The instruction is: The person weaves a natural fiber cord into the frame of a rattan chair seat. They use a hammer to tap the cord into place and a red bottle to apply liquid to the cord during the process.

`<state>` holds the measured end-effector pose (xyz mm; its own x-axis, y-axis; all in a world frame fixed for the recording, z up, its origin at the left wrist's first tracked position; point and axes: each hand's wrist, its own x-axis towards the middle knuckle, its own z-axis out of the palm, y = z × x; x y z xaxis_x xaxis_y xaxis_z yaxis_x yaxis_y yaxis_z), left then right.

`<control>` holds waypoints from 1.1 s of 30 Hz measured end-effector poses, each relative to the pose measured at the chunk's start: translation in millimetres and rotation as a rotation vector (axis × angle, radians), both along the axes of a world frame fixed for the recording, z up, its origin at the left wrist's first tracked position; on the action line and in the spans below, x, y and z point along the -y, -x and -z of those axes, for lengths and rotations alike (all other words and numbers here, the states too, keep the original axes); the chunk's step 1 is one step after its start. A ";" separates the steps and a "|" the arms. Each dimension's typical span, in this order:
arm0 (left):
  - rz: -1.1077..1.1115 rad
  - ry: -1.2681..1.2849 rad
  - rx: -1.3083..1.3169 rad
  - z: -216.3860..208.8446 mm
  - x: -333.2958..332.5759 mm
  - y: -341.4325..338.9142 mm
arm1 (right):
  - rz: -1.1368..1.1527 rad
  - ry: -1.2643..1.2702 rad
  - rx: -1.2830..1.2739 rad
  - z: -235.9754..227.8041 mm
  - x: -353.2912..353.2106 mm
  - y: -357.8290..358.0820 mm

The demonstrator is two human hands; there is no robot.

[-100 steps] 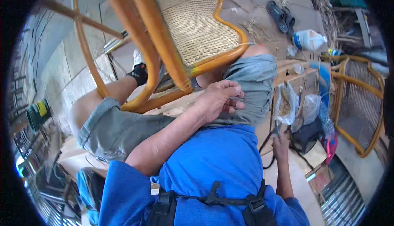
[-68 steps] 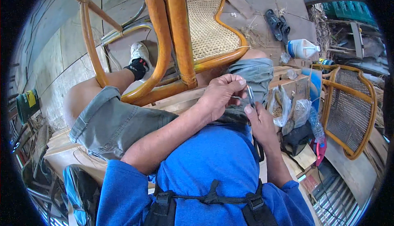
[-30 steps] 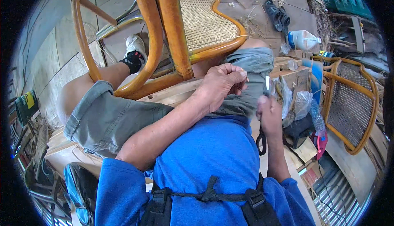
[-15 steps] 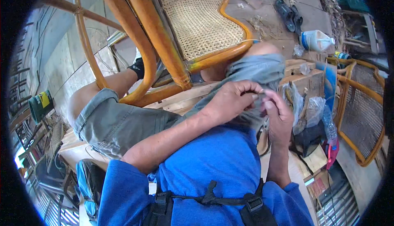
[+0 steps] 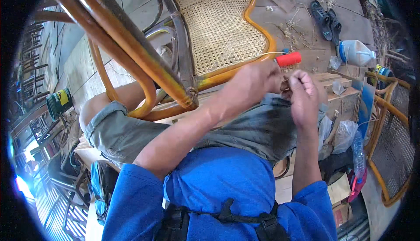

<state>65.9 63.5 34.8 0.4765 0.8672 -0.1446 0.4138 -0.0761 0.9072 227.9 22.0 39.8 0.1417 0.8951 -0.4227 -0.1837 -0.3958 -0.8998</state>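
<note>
Most of the cane seat (image 5: 216,24) looks woven; left hand (image 5: 251,83) closed on red-handled tool (image 5: 288,59), right hand (image 5: 304,94) pinching probably a cane strand at the rattan chair frame (image 5: 236,72), edge unfinished.

Sandals (image 5: 326,20) on concrete floor (image 5: 306,4)

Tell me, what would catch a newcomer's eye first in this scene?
Probably the big cane chair with its woven seat and orange frame, filling the upper middle. Just below its rim, the left hand and right hand meet close together, with a red tool handle sticking out above them. To the right, a white plastic jug and a pair of dark sandals lie on the floor.
</note>
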 end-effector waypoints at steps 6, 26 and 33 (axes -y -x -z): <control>0.097 0.008 -0.411 43.9 -72.8 -7.7 | -0.037 -0.054 -0.028 3.9 -40.4 -30.7; 0.317 0.332 -0.166 90.9 -111.3 4.5 | -0.507 -0.197 0.336 61.3 -79.1 0.0; 0.216 0.615 -0.115 101.6 -118.2 10.8 | -0.609 -0.356 0.522 80.2 -86.0 2.8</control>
<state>55.1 181.7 -66.8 0.5826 0.4966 -0.6434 0.5442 0.3495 0.7627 225.1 108.0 -40.4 -0.3063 0.9446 -0.1182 0.4375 0.0294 -0.8987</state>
